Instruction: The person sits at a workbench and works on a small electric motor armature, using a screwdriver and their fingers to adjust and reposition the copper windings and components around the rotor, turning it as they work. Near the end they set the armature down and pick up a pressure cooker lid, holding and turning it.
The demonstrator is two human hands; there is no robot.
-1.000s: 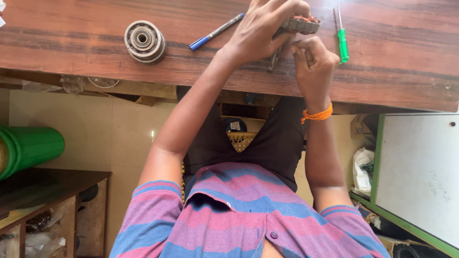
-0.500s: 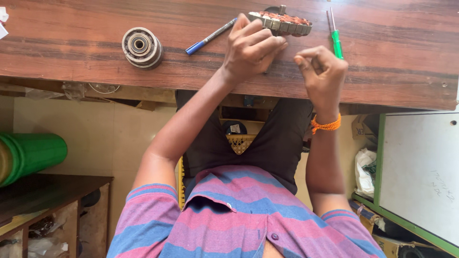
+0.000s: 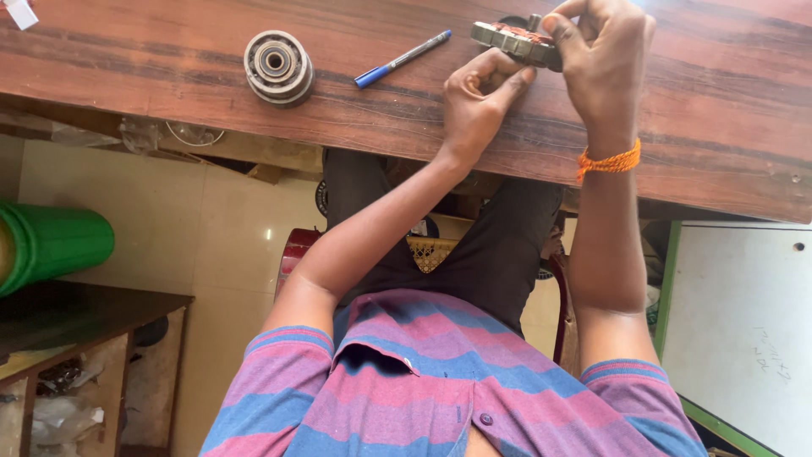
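Observation:
On the brown wooden table (image 3: 719, 127), my right hand (image 3: 602, 59), with an orange thread on its wrist, grips a small metal stator with copper windings (image 3: 514, 40) from above at the far edge. My left hand (image 3: 475, 108) is curled just below it, thumb and forefinger pressed against the stator's near side. A blue pen (image 3: 402, 59) lies to the left of my hands. Further left, a round grey metal bearing housing (image 3: 278, 66) rests flat on the table.
My legs sit under the table, above a striped pink and blue shirt (image 3: 457, 389). A green cylinder (image 3: 51, 245) lies on a low wooden shelf at the left. A white board with a green frame (image 3: 736, 330) stands at the right.
My right hand has moved up and taken hold of the stator from above. My left hand has slid down from on top of it to its near side. The green pen is out of view.

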